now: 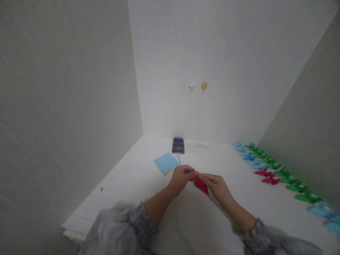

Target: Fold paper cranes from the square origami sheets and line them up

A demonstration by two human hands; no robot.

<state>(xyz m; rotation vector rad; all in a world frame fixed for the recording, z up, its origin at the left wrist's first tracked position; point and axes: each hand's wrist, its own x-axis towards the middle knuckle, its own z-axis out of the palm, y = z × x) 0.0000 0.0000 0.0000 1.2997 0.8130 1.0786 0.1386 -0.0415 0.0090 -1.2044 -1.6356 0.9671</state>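
Observation:
A small piece of folded red origami paper (201, 185) is held above the white table, pointing down toward the right. My left hand (183, 177) pinches its upper left end between thumb and fingers. From the other side my right hand (214, 182) is closed on its top edge, the fingertips of both hands almost meeting. The fingers partly cover the paper, so its exact folds are hidden. Just beyond my left hand lies a stack of square paper (166, 163), light blue on top with an orange edge.
A phone (178, 145) with a cable (180, 226) lies near the back wall. Rows of folded paper cranes, green (284, 173), blue (249, 157) and red (270, 178), line the right side. A red scrap (101, 189) sits at the left edge. Two hooks (204, 86) are on the wall.

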